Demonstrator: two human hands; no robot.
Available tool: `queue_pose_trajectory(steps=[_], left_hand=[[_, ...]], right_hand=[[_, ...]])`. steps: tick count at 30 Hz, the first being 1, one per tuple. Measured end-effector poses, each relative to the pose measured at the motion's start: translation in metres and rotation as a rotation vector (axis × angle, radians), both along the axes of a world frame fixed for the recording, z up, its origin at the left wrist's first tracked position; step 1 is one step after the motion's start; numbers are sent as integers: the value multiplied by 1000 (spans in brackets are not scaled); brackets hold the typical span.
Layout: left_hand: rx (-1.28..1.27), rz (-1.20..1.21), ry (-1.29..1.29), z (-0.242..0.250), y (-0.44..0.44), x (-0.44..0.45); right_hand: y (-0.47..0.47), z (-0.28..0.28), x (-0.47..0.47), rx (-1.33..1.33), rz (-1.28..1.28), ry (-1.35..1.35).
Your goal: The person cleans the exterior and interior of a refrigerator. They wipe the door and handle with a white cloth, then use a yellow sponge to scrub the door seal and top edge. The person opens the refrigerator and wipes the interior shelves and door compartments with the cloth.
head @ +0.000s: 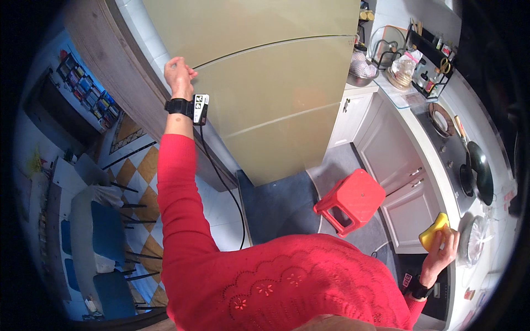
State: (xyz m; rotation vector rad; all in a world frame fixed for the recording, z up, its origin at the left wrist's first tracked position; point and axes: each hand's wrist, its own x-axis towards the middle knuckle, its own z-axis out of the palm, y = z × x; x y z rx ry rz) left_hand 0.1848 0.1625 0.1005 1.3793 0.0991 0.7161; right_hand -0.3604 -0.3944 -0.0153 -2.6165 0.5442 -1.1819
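Observation:
My left hand (179,76) is stretched forward with its fingers curled, at the left edge of a gold-beige refrigerator (273,82). The fingertips are beside the seam between the upper and middle doors; whether they grip the edge cannot be made out. All the refrigerator doors look closed. Out at the right, my right hand (442,250) holds a yellow sponge (434,231) between thumb and fingers, close to the white counter edge. Both wrists wear black straps with small devices, and a cable runs down from the left one.
A red plastic stool (359,200) stands on the grey floor before white cabinets (389,136). Along the counter are a gas stove (449,153), a wok (480,173), and a black rack (430,62) with bottles. A wooden doorframe (120,70) at left borders a room with chairs (108,231).

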Motion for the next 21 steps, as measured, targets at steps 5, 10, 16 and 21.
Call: queue_pose_trajectory(steps=[5,10,16,21], left_hand=[[73,121,23,1,32,17],[573,475,18,-20,76,60],[378,-114,-17,-28,139,59],[402,257,96,-21,146,25]], right_hand=[[-11,-11,-21,19,-56,-18],[-31,-35,-44,468,-150,-148],[-50,-97,-81,1731,313,-914],[-44,-123,-86,1953,688,-1017]])
